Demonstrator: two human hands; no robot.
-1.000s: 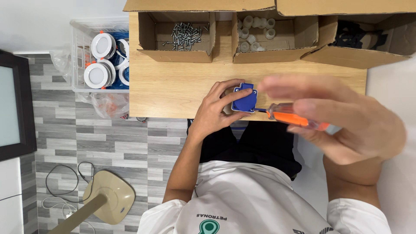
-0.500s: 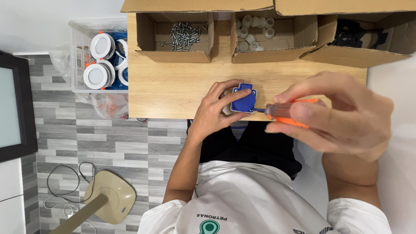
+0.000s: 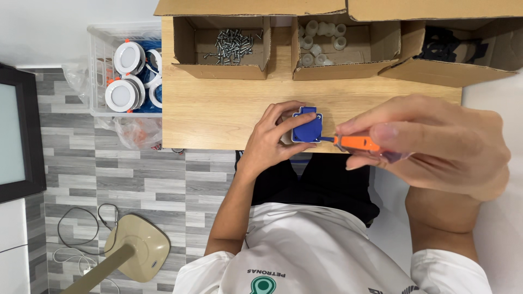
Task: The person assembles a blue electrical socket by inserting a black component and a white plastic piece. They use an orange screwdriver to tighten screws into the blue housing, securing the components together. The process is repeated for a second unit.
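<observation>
At the near edge of the wooden table (image 3: 218,109), my left hand (image 3: 269,141) is closed around a small blue socket part (image 3: 306,126). My right hand (image 3: 430,144) is wrapped around an orange-handled screwdriver (image 3: 357,143), tip at the part's side. Screws (image 3: 234,43) remain in their cardboard box (image 3: 223,69); fastening looks unfinished, I judge.

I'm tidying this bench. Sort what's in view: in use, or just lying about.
In use: blue socket part in left hand; orange-handled screwdriver in right hand.

Lying about: box of screws, box of white caps, crate of round lamps, fan base.
</observation>
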